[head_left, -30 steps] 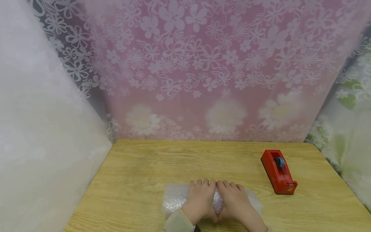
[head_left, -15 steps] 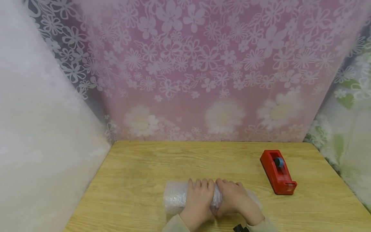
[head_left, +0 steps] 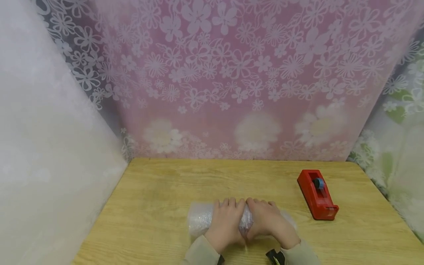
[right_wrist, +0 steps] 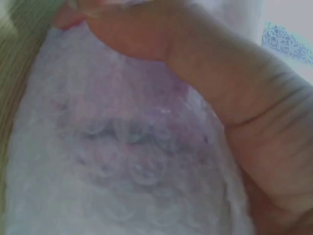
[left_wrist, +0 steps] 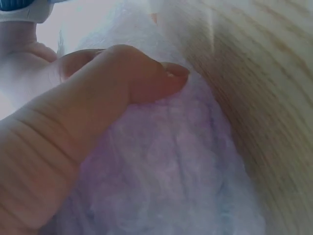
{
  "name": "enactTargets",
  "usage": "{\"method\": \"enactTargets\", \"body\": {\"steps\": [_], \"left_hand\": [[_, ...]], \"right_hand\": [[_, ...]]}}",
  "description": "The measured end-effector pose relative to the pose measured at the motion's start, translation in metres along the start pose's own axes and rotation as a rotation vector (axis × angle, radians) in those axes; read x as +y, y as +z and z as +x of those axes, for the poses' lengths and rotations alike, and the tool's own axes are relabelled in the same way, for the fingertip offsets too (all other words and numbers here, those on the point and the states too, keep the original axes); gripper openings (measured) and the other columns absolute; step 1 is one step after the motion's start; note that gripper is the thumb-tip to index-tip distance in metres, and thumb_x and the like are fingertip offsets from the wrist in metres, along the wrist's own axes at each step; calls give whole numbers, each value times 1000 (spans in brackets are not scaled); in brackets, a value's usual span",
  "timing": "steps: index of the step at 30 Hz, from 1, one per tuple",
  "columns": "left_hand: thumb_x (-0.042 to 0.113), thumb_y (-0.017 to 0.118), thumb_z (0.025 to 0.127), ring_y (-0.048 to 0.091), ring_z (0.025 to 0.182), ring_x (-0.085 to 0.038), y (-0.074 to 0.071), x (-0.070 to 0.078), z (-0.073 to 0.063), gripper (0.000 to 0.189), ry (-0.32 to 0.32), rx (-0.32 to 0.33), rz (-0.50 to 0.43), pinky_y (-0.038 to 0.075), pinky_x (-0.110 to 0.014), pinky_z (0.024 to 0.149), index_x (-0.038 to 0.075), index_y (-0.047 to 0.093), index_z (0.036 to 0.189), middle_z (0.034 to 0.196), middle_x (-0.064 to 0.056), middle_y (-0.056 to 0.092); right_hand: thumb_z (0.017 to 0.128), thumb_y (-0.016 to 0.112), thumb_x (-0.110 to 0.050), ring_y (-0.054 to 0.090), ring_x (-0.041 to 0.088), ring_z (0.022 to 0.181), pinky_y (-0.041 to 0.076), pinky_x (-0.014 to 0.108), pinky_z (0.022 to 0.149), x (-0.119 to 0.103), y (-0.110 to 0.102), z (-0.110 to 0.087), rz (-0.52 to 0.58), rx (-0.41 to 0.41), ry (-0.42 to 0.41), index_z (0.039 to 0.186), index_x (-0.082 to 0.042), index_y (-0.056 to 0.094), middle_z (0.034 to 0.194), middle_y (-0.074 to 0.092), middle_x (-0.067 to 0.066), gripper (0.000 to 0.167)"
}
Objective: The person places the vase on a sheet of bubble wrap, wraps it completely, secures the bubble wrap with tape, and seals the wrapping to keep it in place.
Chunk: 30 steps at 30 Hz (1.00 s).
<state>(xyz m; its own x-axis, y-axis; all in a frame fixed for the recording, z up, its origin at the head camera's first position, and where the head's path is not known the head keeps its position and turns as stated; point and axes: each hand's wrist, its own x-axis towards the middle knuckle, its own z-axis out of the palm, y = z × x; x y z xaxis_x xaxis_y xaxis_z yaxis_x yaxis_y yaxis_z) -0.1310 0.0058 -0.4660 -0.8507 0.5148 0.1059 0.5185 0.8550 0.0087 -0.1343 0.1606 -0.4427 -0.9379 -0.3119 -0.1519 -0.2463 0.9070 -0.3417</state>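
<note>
A roll of bubble wrap (head_left: pixel 200 220) lies crosswise near the front of the table, a purplish tint showing through its middle. My left hand (head_left: pixel 226 222) grips it left of centre, fingers over the far side. Close beside it, my right hand (head_left: pixel 266 222) holds the roll right of centre. The two thumbs come together on the near side. In the left wrist view the left thumb (left_wrist: pixel 112 88) presses along the bubble wrap (left_wrist: pixel 156 166). The right wrist view shows the right thumb (right_wrist: pixel 161 32) lying across the bubble wrap (right_wrist: pixel 112 161), whose bubbles are visible.
A red tape dispenser (head_left: pixel 318 195) with a small blue roll of tape stands at the right of the wooden table (head_left: pixel 159 184). Floral curtains (head_left: pixel 232 73) hang behind the table and along both sides.
The bubble wrap roll looks more tightly rolled and sits slightly farther up the view. Both hands have shifted slightly with it, still gripping; the right wrist has turned.
</note>
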Motion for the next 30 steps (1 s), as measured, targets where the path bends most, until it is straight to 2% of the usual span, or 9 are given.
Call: {"method": "enactTargets", "body": {"steps": [5, 10, 13, 15, 19, 21, 24, 27, 30], "left_hand": [[63, 93, 38, 56, 95, -19, 1, -1, 3, 105, -24, -22, -31, 43, -41, 78, 25, 53, 127, 106, 0, 61], [67, 91, 38, 58, 97, -20, 3, -5, 6, 104, -71, -54, -54, 47, -45, 82, 26, 52, 126, 108, 0, 61], [67, 91, 40, 59, 95, -22, 4, -7, 7, 102, -74, -44, -68, 48, -48, 82, 24, 53, 124, 104, -1, 61], [66, 91, 41, 60, 97, -23, 4, -8, 8, 105, -70, -32, -78, 48, -49, 84, 24, 52, 129, 105, -2, 62], [63, 92, 42, 59, 106, -28, 6, -13, 11, 113, -67, -22, -100, 45, -57, 92, 26, 47, 139, 113, -4, 62], [62, 92, 43, 59, 108, -29, 8, -16, 12, 114, -63, -13, -102, 44, -58, 93, 29, 45, 141, 113, -5, 61], [61, 92, 43, 59, 107, -30, 11, -23, 16, 112, -63, 10, -84, 44, -57, 92, 31, 44, 139, 113, -6, 60], [61, 92, 44, 58, 108, -29, 11, -28, 20, 111, -78, 30, -66, 44, -56, 92, 32, 44, 139, 116, -6, 60], [60, 93, 44, 58, 107, -29, 8, -28, 20, 110, -77, 36, -67, 45, -55, 92, 31, 45, 138, 118, -6, 60]], "right_hand": [[51, 94, -44, 53, 44, 117, 33, 70, 98, -1, 0, -7, -44, 52, 10, 131, -6, 56, 127, 61, 14, 97], [55, 93, -50, 49, 44, 124, 31, 70, 100, -1, -7, -17, -30, 143, -15, 139, -8, 53, 135, 56, 14, 102], [62, 90, -50, 51, 41, 123, 34, 68, 99, 5, -15, -25, 40, 283, -62, 138, -8, 53, 135, 56, 13, 94], [71, 87, -45, 54, 38, 119, 40, 64, 95, 13, -21, -31, 126, 404, -91, 135, -8, 56, 131, 58, 12, 80], [81, 83, -19, 63, 21, 100, 51, 36, 85, 34, -29, -46, 312, 723, -84, 119, -9, 66, 112, 68, 6, 42], [83, 80, -11, 63, 10, 86, 50, 22, 73, 50, -31, -53, 395, 869, 6, 111, -10, 70, 99, 71, 0, 29], [90, 73, -13, 59, 0, 75, 45, 11, 63, 80, -33, -63, 578, 981, 255, 108, -9, 71, 87, 68, -12, 18], [95, 66, -27, 53, 0, 77, 42, 12, 60, 114, -29, -68, 695, 989, 531, 116, -9, 67, 91, 59, -18, 28], [96, 61, -36, 46, 4, 79, 40, 15, 57, 144, -24, -70, 692, 937, 692, 125, -6, 63, 105, 51, -8, 41]]}}
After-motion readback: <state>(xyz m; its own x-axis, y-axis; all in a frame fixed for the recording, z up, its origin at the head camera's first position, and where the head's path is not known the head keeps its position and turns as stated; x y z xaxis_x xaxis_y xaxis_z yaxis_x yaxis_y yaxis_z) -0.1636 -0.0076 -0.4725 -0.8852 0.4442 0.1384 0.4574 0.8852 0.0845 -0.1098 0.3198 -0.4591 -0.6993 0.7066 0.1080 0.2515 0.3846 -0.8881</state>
